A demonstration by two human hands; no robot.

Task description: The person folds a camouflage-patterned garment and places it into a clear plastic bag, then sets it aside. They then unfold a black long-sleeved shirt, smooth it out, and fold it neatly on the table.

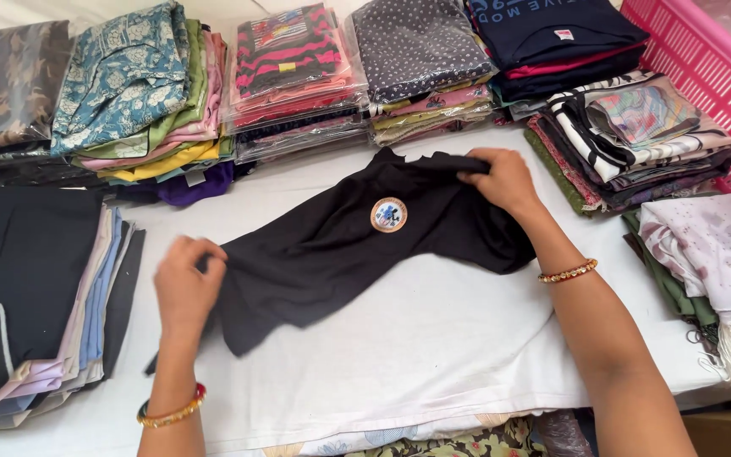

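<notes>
You are looking down at a white-covered counter (433, 338) with a black shirt (340, 254) spread crookedly across its middle, a small round badge (388, 215) showing on its chest. Your left hand (186, 283) is closed on the shirt's lower left edge, fingers curled and pinching the cloth, with a gold and red bangle (171, 414) on that wrist. Your right hand (505, 179) is clamped on the upper right part of the shirt, near its collar end, gathering a fold of black fabric under the fingers; a beaded bracelet (567, 272) circles that wrist. Stacks of folded clothes ring the shirt. Along the far edge sit a pile topped by teal patterned cloth (124, 80), a pile of clear-bagged garments with pink and black stripes (289, 55), a pile topped by grey dotted fabric (416, 46), and a pile topped by a navy shirt (552, 34). At the right lies a stack of striped and printed pieces (636, 135), then a pale speckled cloth with fringe (712, 254). A pink plastic basket (712, 85) stands in the far right corner. At the left, a stack of dark and pastel shirts (27, 288) lies near your left hand.
</notes>
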